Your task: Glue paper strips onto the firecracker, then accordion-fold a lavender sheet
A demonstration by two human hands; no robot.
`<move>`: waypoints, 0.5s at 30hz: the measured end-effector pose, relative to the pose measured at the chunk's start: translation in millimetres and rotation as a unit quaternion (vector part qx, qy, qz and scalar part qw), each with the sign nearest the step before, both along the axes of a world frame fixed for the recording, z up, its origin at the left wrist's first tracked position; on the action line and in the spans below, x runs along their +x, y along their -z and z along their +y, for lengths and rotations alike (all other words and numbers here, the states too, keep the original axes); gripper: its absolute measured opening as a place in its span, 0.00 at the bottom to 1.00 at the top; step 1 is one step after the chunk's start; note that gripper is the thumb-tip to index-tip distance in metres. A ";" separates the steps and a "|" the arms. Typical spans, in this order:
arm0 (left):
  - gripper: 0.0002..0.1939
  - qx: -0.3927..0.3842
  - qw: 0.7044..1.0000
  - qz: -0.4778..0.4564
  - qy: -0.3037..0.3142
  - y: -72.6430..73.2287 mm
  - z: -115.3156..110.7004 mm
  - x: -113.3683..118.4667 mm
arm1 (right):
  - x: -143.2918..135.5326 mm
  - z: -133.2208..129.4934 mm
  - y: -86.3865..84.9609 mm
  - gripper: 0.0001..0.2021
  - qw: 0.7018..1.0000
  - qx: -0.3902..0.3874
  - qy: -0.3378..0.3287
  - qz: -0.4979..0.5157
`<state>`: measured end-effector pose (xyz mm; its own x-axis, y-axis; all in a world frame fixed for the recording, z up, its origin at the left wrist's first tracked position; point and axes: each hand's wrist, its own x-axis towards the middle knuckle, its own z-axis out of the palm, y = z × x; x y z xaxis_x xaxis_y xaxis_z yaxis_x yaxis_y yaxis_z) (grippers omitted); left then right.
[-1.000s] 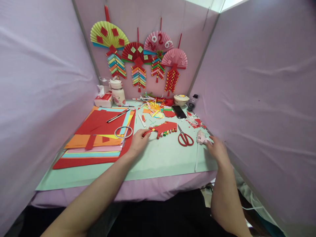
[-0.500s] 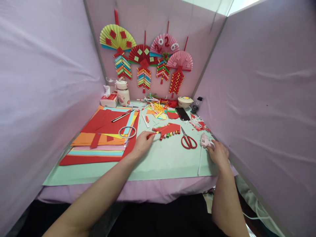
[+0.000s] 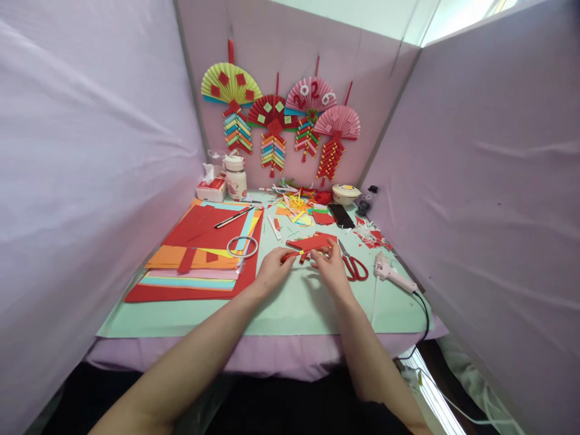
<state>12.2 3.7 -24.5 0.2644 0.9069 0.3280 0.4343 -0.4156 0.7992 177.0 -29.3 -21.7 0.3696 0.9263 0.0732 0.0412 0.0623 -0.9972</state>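
My left hand (image 3: 275, 269) is closed on a slim red paper piece (image 3: 293, 255), which has a yellow band at its right end. Close by on the right, my right hand (image 3: 330, 267) has its fingers bent at that yellow end, thumb towards the band; the exact contact is partly hidden. Just behind the fingers, a wider red paper strip (image 3: 312, 242) lies over several small coloured paper rolls, largely covered by my hands. Red-handled scissors (image 3: 356, 267) lie right of my right hand. Farther right, a pale glue gun (image 3: 395, 277) rests on the table with its cord trailing off the edge.
Stacked coloured paper (image 3: 190, 293) on the left bears a tape ring (image 3: 242, 247) and a cutter knife (image 3: 233, 217). Behind are paper scraps (image 3: 296, 205), a phone (image 3: 341, 216), a bottle (image 3: 235, 177), a tissue box (image 3: 211, 190) and a lidded bowl (image 3: 346, 194). Paper fans (image 3: 232, 84) hang behind.
My right hand has let go of the glue gun and moved left to the red paper piece. My left hand keeps its hold. The view has shifted slightly.
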 end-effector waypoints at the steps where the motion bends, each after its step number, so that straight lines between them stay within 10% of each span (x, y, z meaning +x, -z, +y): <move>1: 0.10 -0.004 1.000 -0.007 0.006 -0.1 -0.7 0.2 | -5.6 7.4 3.3 0.37 0.999 -0.008 0.000 0.046; 10: 0.19 -0.048 0.998 -0.034 -0.007 3.9 -3.3 2.0 | 19.2 49.1 -4.5 0.25 0.996 0.003 0.017 0.090; 15: 0.18 -0.062 0.997 -0.026 -0.030 9.4 1.5 0.1 | 32.6 59.9 -4.7 0.30 0.973 -0.061 0.125 -0.182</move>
